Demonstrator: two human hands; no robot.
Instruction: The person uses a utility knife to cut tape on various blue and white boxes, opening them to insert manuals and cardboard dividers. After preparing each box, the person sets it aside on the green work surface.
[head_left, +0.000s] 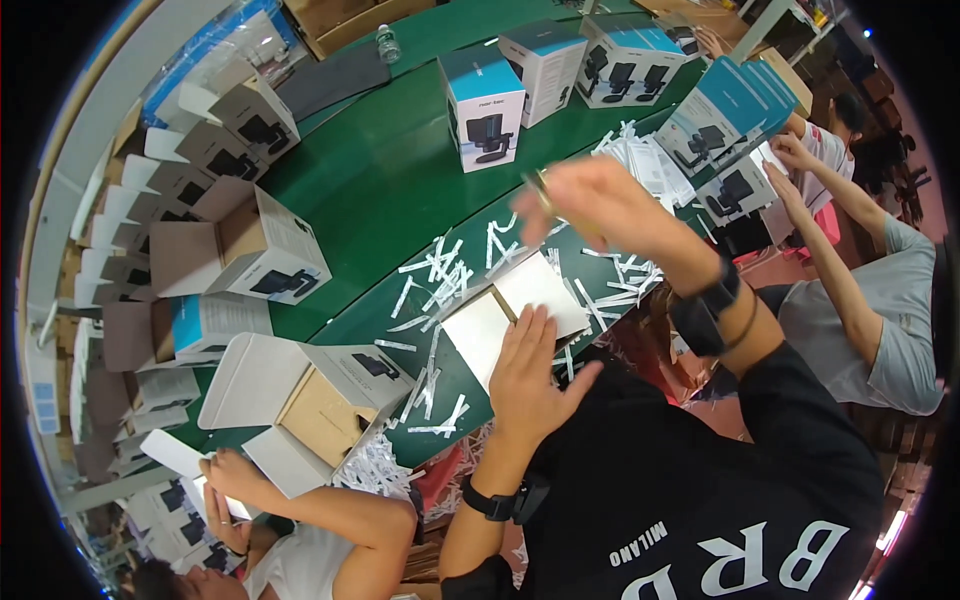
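My left hand (pixel 530 385) lies flat with its thumb spread on a white cardboard piece (pixel 540 292) with two panels and a narrow dark gap between them. The rest of this cardboard, below the hand, is partly hidden by my arm and body. Above and to the right of it, my right hand (pixel 600 200) is raised and smeared by motion. Its fingers are curled, and a small yellowish ring-like shape shows at the fingertips, too blurred to name. White paper strips (pixel 440 275) are scattered on the green table (pixel 380 180) around the cardboard.
Printed boxes (pixel 485 110) stand across the table. Opened boxes (pixel 340 410) with raised flaps line the left side. A stack of white sheets (pixel 645 165) lies at right. Co-workers' hands (pixel 235 485) work at lower left and upper right (pixel 785 165). A plastic bottle (pixel 388 45) stands at the back.
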